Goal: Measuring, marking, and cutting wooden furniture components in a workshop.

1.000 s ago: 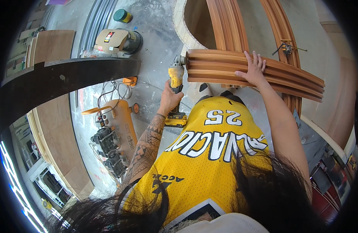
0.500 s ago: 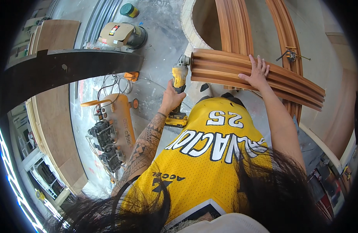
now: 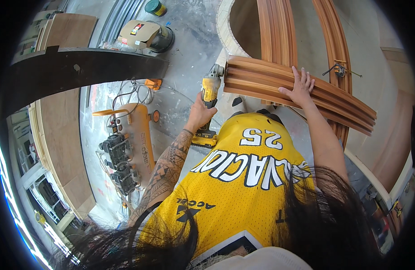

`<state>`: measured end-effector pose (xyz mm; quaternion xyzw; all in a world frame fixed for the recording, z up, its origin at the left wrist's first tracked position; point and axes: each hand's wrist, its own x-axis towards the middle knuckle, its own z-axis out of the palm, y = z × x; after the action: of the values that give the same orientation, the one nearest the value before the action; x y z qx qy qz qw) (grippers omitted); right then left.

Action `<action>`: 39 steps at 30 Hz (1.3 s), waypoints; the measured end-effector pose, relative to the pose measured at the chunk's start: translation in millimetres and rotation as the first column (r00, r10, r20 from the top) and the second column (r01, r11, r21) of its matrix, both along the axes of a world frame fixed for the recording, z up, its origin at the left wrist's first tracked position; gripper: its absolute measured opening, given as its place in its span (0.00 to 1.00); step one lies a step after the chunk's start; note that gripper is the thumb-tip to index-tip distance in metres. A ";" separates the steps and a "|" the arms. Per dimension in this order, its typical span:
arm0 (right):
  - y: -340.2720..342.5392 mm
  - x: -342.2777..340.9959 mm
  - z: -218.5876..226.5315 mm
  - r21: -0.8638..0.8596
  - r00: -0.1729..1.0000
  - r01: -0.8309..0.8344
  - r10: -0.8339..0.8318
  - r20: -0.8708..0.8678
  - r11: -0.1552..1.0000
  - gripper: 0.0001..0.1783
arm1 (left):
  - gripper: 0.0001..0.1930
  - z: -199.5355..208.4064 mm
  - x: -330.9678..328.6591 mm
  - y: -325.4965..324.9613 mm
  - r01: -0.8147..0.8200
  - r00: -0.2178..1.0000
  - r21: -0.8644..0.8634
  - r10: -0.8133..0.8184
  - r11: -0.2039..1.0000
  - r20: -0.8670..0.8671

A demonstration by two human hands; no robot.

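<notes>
My left hand (image 3: 200,113) is wrapped round the body of a yellow and black cordless angle grinder (image 3: 210,87). The grinder's head and disc are up against the left end of a brown fluted wood-look panel (image 3: 257,78); whether the disc touches it I cannot tell. My right hand (image 3: 301,86) lies on top of that panel with its fingers spread. The panel rests across another fluted panel (image 3: 277,31) and a narrower fluted strip (image 3: 336,40), both running away from me.
On the left floor stands an orange air compressor (image 3: 131,139) with looped hose. Beyond it are a black curved board (image 3: 90,67), a cardboard box (image 3: 137,33) on a bucket, and a green tub (image 3: 155,7). A small tool (image 3: 339,69) sits on the right strip. A curved-rim frame (image 3: 224,27) lies ahead.
The view has shifted slightly, so the panel and grinder appear a little farther right. Both hands keep the same hold and place on the grinder and panel.
</notes>
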<state>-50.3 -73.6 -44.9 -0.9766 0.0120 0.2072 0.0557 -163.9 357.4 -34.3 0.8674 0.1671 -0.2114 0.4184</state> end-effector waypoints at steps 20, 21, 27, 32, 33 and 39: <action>-5.7 1.6 -8.5 -0.017 1.000 -0.004 0.004 0.005 1.000 0.73 | 0.50 18.8 -7.4 -6.4 -0.014 0.994 -0.029 0.011 0.999 -0.107; -6.2 1.0 -8.8 -0.007 1.000 -0.002 0.002 0.007 1.000 0.73 | 0.49 26.3 -5.0 -8.4 -0.024 0.989 -0.042 0.017 0.999 -0.146; -7.0 1.0 -7.6 0.003 1.000 -0.008 0.008 0.004 1.000 0.72 | 0.49 19.6 -10.7 -5.2 -0.010 0.995 -0.031 0.007 0.999 -0.100; -9.1 1.6 -10.3 -0.002 1.000 -0.009 0.009 0.000 1.000 0.72 | 0.49 22.1 -10.5 -7.4 0.002 0.994 -0.020 -0.004 1.000 -0.105; -10.0 0.3 -11.6 0.008 1.000 -0.005 0.005 0.012 1.000 0.72 | 0.49 23.9 -9.4 -7.7 0.006 0.993 -0.012 -0.007 1.000 -0.119; -9.4 1.5 -10.3 0.001 1.000 -0.024 0.024 0.019 1.000 0.72 | 0.49 21.7 -15.2 -6.3 -0.005 0.993 0.001 0.005 1.000 -0.116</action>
<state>-48.9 -83.0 -55.3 -0.9786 -0.0002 0.1984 0.0539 -179.1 351.1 -12.5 0.8534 0.1932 -0.2605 0.4081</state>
